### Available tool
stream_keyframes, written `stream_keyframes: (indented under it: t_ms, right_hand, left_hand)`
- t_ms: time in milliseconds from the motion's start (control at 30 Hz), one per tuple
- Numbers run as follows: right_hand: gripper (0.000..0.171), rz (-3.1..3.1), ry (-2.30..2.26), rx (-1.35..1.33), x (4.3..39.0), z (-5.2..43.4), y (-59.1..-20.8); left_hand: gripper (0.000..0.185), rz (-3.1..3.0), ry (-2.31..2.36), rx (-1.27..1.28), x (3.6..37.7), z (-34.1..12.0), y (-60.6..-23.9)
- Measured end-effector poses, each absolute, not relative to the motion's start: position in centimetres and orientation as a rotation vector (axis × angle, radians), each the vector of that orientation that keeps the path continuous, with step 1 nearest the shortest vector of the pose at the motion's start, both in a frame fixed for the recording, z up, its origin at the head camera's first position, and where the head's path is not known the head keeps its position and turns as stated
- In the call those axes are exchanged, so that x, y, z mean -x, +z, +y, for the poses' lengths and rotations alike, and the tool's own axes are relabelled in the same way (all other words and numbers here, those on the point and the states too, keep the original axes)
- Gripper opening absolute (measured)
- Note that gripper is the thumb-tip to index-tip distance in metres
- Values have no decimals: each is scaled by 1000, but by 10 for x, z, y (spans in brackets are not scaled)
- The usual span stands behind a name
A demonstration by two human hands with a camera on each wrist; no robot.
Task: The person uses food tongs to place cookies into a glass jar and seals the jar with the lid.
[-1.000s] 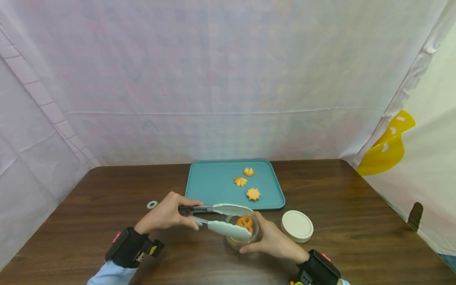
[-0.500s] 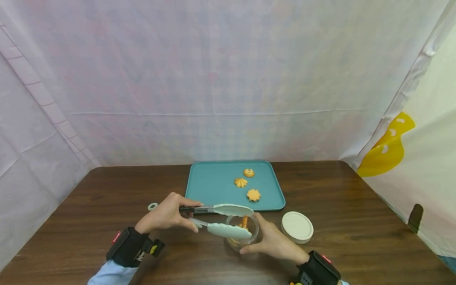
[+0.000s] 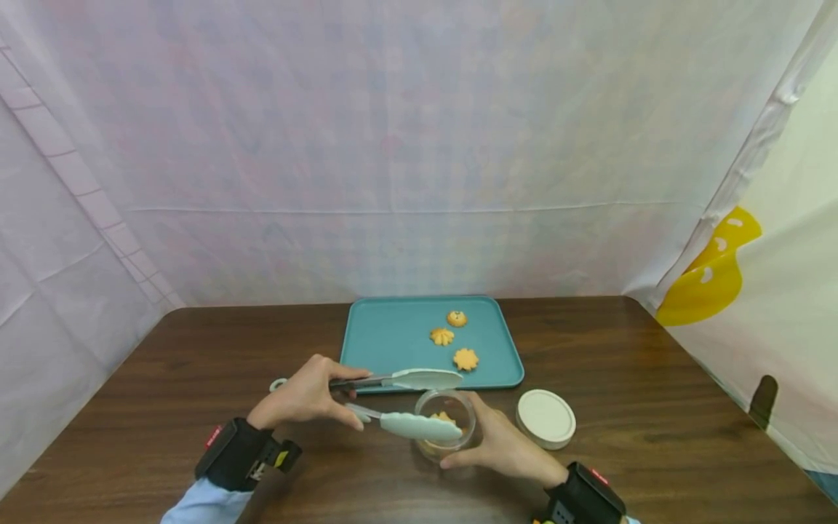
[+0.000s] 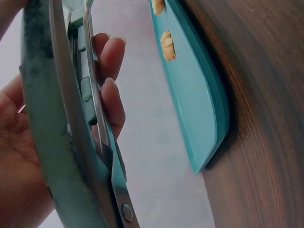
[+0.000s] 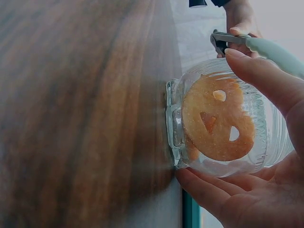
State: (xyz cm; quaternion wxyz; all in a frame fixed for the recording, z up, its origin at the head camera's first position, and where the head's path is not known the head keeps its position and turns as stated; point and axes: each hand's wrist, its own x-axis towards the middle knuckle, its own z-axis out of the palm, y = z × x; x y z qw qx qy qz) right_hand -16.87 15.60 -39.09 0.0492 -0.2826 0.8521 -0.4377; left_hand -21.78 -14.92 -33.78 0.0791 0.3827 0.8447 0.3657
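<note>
My left hand grips a pair of tongs with pale mint tips. The tips stand apart, one on the far side of the jar's mouth and the other overlapping its near part in the head view. Below them, my right hand holds the clear glass jar upright on the table, thumb and fingers around its side. A pretzel-shaped cookie with holes leans inside the glass in the right wrist view. In the head view, the lower tip partly hides the jar's contents.
Behind the hands lies a teal tray bearing a round face cookie, a shell-like cookie and a flower-shaped cookie. A white round lid sits right of the jar on the wooden table.
The pretzel-shaped cookie was at the jar's mouth between the tongs' tips, then tipped and dropped into the jar. The tips have spread slightly. The right hand and the jar stayed put.
</note>
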Motion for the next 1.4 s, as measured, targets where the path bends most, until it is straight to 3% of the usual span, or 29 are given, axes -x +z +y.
stream_keyframes:
  t_ms: [333,833,1400]
  right_hand:
    - [85,2635,-1275,782,167,156,-390]
    - [83,2662,-1295,807,169,156,-391]
    - [82,2646,-1298,814,168,156,-390]
  left_hand:
    - [69,2631,1100,-1072,221,-147,-340]
    - [70,2906,1077,-858,243,-124,-348]
    - [70,2960,931,-898,273,-84,-361]
